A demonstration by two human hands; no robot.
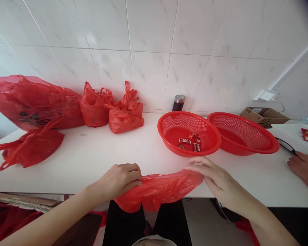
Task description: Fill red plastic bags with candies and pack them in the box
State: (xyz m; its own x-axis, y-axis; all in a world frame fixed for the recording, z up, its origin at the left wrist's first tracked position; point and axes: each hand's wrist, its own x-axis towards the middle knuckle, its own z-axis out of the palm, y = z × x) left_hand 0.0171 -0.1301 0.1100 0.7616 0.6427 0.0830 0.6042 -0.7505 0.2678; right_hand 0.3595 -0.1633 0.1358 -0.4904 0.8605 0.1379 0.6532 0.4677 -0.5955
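Note:
A red plastic bag [161, 191] stretches sideways between my two hands at the front edge of the white table. My left hand [123, 179] grips the bag's left part, fingers curled over its rim. At the other end my right hand [207, 172] pinches the rim between thumb and fingers. The bag hangs slack below, partly over the edge above my lap; its inside is hidden. Just behind my right hand stands a red plastic basket [166, 141] with several small wrapped snacks [184, 140] in it.
A second red basket [261, 152] adjoins the first. Filled red bags [41, 102] line the left, one tied bag [33, 147] nearer. A dark flask [178, 104] and cardboard box [267, 116] stand by the tiled wall. Another person's hand [304, 167] is at right.

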